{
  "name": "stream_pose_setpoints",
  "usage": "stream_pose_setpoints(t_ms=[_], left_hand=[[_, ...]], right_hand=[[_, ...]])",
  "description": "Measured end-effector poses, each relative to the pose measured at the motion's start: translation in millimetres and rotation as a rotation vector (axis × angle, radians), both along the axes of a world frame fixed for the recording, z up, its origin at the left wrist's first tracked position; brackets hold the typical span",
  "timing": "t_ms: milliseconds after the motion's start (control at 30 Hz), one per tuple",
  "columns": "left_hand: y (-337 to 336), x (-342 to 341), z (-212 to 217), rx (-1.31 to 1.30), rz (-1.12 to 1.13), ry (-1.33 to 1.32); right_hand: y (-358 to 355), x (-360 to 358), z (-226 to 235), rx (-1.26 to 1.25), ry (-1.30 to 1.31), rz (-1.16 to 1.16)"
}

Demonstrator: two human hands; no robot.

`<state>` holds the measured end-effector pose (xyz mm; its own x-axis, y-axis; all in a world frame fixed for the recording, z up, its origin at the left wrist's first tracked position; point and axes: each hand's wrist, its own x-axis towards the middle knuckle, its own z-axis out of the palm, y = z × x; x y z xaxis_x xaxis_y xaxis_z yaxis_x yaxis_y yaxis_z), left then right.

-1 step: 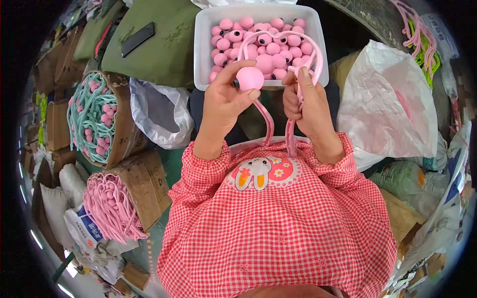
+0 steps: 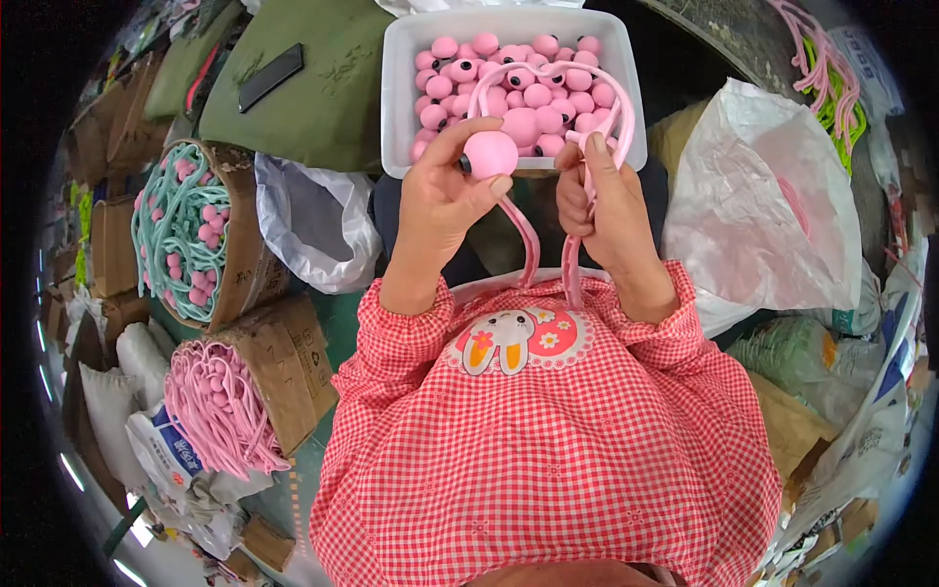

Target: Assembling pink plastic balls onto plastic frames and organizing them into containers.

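Hardly any shift is seen since the earlier frame. 1 pink ball (image 2: 490, 155) is pinched between thumb and fingers of the left hand (image 2: 437, 203), seen at the near edge of the tub (image 2: 398, 98). Cord (image 2: 628, 111) is clasped in the right hand (image 2: 611, 201), by the near right corner, and is looped across the tub, where smaller balls (image 2: 485, 43) are heaped.
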<state>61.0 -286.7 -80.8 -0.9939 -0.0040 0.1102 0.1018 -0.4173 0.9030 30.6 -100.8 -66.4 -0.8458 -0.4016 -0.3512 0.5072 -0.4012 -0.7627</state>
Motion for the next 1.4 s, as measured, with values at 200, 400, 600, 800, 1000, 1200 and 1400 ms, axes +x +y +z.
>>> stream_pose_setpoints(t_ms=[200,400,600,800,1000,1200,1400], left_hand=[[1,-4,2,-0.197,0.12,0.099],[-6,-2,-15,-0.346,0.229,0.171],[-3,-1,-18,0.174,0.059,0.016],[-2,0,-15,0.585,-0.154,-0.317],[7,2,-14,0.456,-0.037,-0.26],[18,3,-10,-0.142,0.155,-0.116],[27,6,-14,-0.673,0.2,0.093]], right_hand=[[-1,-2,-8,0.03,-0.039,-0.015],[3,-3,-14,-0.001,-0.083,-0.033],[1,-4,-17,0.014,-0.121,-0.037],[1,-8,-21,0.019,-0.14,-0.05],[2,-9,-23,0.006,-0.15,-0.049],[1,-8,-24,-0.021,-0.131,-0.006],[-3,-4,-28,0.022,0.097,0.001]])
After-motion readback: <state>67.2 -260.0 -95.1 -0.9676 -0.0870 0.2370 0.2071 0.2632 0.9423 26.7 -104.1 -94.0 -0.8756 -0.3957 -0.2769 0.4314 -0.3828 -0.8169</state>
